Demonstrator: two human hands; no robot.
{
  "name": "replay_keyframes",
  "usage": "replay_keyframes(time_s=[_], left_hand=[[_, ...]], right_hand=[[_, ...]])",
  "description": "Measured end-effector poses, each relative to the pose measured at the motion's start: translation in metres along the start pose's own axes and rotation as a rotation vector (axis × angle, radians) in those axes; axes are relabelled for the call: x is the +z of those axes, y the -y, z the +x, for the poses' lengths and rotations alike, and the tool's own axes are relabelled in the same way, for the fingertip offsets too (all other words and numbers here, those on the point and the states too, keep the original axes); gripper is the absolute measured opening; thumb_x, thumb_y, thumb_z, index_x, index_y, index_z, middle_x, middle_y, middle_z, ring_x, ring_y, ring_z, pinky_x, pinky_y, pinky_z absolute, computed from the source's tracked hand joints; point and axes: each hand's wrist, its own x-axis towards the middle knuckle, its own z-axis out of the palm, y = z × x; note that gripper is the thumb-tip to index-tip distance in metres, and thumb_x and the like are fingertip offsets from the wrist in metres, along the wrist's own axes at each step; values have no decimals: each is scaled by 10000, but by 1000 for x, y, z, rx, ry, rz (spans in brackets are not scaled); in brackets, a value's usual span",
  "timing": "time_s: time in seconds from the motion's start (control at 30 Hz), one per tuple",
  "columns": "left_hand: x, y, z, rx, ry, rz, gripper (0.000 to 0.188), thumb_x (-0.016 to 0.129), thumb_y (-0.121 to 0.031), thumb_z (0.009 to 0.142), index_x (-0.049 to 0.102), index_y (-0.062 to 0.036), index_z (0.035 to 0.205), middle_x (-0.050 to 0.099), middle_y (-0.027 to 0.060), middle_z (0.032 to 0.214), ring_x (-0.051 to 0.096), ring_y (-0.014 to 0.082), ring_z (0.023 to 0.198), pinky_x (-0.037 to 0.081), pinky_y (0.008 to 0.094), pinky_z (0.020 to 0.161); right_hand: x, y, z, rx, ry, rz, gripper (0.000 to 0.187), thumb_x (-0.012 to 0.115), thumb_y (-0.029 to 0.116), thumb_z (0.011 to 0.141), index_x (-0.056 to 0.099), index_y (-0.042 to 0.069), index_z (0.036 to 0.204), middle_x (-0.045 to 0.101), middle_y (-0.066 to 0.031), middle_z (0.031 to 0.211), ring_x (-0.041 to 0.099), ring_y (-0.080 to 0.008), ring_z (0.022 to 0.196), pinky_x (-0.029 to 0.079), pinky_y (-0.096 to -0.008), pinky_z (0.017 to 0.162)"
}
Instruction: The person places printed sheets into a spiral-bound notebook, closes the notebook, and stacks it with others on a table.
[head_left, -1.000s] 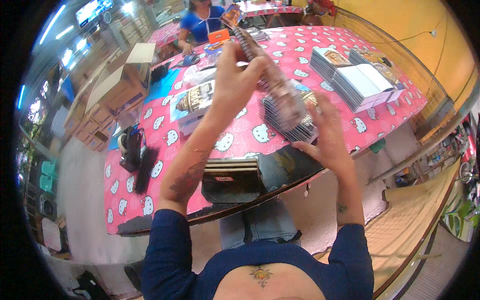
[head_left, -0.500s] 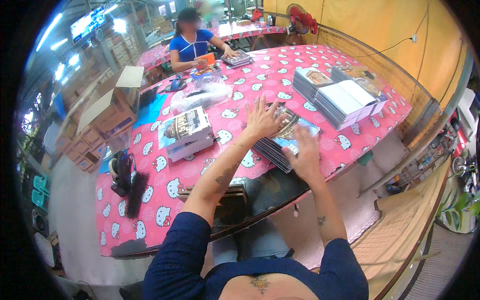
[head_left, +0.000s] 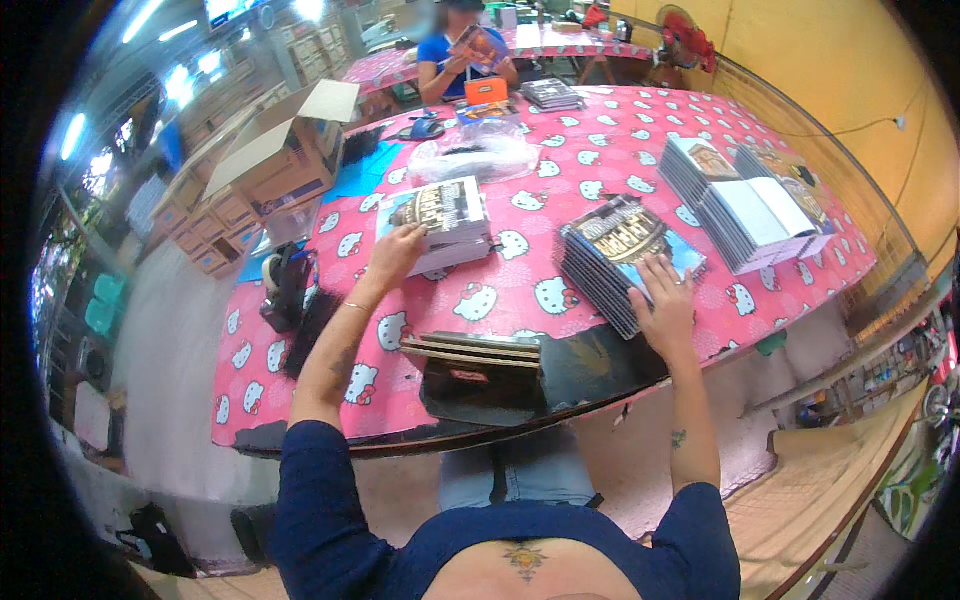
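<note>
My left hand (head_left: 398, 254) is closed at the near-left edge of a stack of picture-covered booklets (head_left: 455, 207), its fingers pressed together at the top one. To the right, my right hand (head_left: 664, 302) lies flat with fingers spread on the top cover of a stack of wire-bound notebooks (head_left: 612, 235). That stack leans a little, and dark coil bindings line its near-left side. Between my arms, near the table's edge, stands a dark wooden holder (head_left: 480, 375) with thin upright boards.
The pink patterned table (head_left: 520, 290) also bears more notebook stacks (head_left: 755, 215) at right, a plastic bag (head_left: 475, 155), a tape dispenser (head_left: 287, 285) and black bristly strips (head_left: 312, 335). Open cardboard boxes (head_left: 280, 160) stand at left. Across the table a co-worker (head_left: 465, 55) holds up a booklet.
My left hand has left the wire-bound notebooks and moved left to the other stack. My right hand has settled on the notebooks. The co-worker has raised a booklet. The view has shifted.
</note>
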Motion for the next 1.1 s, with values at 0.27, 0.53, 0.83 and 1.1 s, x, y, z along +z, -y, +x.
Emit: replay_keyframes(time_s=[0.27,0.53,0.83,1.1], left_hand=[[6,-9,-3,-18,-124,82,286,538,-58,882,655,-81,1141,683,136,1139,667,327,1013,549,426,846],[-76,-90,11,21,-267,55,298,566,-79,901,632,-103,1190,678,92,969,648,298,915,482,424,792],[-182,-208,-2,317,48,-316,327,595,-82,897,614,-101,1222,634,84,929,625,279,906,431,409,802],[-187,-209,-7,315,83,-280,305,612,-89,879,629,-93,1184,643,57,908,631,251,915,424,412,823]], right_hand=[[-23,80,5,-97,-247,346,462,697,264,880,606,63,1285,548,-141,1364,483,-349,1289,316,-523,1104],[9,137,1,-90,-133,698,696,755,271,835,451,57,1424,404,-222,1468,399,-368,1362,301,-471,1135],[6,148,-59,314,-8,1429,251,707,95,922,646,-10,1142,694,-47,1090,629,-117,985,485,-288,892],[18,159,-55,351,-48,1444,244,708,58,909,647,-5,1137,691,-36,1068,608,-121,1003,464,-289,907]])
